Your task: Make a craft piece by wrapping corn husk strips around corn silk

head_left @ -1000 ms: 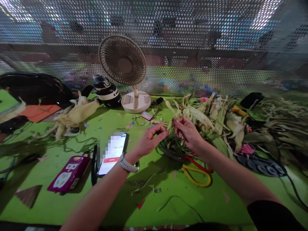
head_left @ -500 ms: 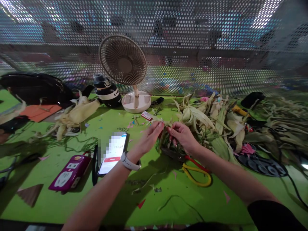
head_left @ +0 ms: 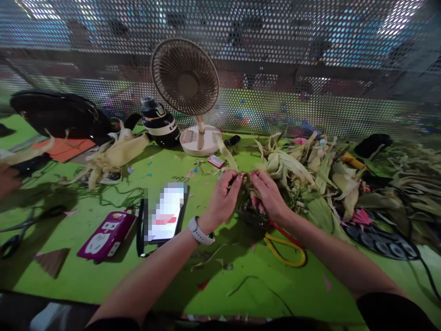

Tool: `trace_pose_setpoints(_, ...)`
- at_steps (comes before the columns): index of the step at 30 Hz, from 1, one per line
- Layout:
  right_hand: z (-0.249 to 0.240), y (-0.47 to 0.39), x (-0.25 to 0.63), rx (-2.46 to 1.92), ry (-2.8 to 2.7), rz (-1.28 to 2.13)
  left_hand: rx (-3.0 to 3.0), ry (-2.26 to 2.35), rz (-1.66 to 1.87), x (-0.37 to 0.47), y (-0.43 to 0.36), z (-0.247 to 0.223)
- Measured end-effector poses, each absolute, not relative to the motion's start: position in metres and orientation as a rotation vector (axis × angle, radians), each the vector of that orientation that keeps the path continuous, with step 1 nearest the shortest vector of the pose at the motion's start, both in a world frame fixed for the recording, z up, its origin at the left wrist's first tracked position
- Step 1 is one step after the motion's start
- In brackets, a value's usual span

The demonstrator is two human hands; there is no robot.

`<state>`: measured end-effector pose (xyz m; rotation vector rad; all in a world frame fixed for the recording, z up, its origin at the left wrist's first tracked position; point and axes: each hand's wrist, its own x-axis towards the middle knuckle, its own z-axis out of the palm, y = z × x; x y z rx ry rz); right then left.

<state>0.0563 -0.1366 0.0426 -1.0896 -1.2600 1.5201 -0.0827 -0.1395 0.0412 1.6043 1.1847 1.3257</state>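
Note:
My left hand (head_left: 223,196), with a pale watch strap (head_left: 200,231) at the wrist, has its thumb and fingers pinched on a corn husk strip (head_left: 227,154). The strip's pale end sticks up above the fingertips. Close beside it, my right hand (head_left: 270,196) is closed, fingertips together on the same husk work; exactly what it grips is partly hidden. Beneath the hands are dark blades and a yellow-and-red handle (head_left: 287,252), apparently scissors. Just right of my hands lies a heap of dried corn husks (head_left: 292,168).
A fan (head_left: 188,85) and a black bottle (head_left: 161,128) stand at the back. Left are a lit phone (head_left: 168,211), a purple power strip (head_left: 106,235), scissors (head_left: 20,234) and another person's hand (head_left: 8,179). A black multi-socket (head_left: 382,241) with a cable lies right.
The pale husk strip now rises above my left fingertips. My hands have turned more upright, and the view has shifted slightly. Another person's hand shows more at the left edge.

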Motion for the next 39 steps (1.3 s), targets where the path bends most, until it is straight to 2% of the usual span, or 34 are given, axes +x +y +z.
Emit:
trace_pose_setpoints(10, 0.037, -0.137, 0.054, -1.085, -1.321, 1.293, 1.421, 1.049, 1.289, -0.079, -0.14, 0.037)
trace_pose_setpoints(17, 0.029, -0.129, 0.06, -1.129, -1.348, 0.882, 1.21, 0.954, 1.189, -0.08, -0.139, 0.041)
trace_pose_setpoints(26, 0.035, -0.126, 0.06, -1.141, -1.554, 0.972, 1.323, 0.895, 0.982, -0.085, -0.136, 0.039)
trace_pose_setpoints(31, 0.038, -0.125, 0.06, -1.0, -1.461, 1.057, 1.435, 0.872, 0.836, -0.091, -0.135, 0.04)
trace_pose_setpoints(34, 0.041, -0.127, 0.06, -1.016, -1.426, 1.168, 1.49, 0.85, 0.773, -0.095, -0.135, 0.043)
trace_pose_setpoints(39, 0.04, -0.127, 0.06, -1.074, -1.394, 1.169, 1.546, 0.887, 0.775, -0.101, -0.136, 0.053)
